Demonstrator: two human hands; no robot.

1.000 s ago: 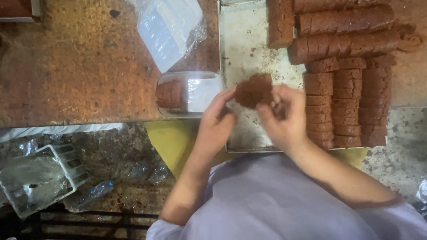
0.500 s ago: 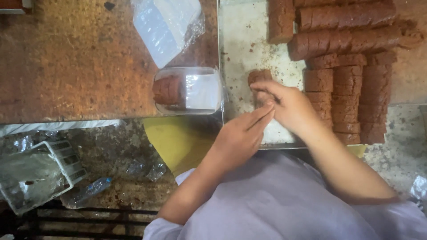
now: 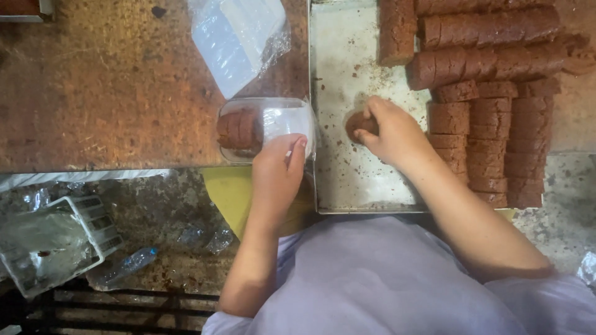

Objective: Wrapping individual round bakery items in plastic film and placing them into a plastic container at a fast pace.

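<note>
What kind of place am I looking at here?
Probably a small food-making or packing workshop: a metal tray holds rows of sliced brown logs, a clear plastic tub is partly filled with slices, and spare packaging lies on the worn brown worktop.
</note>
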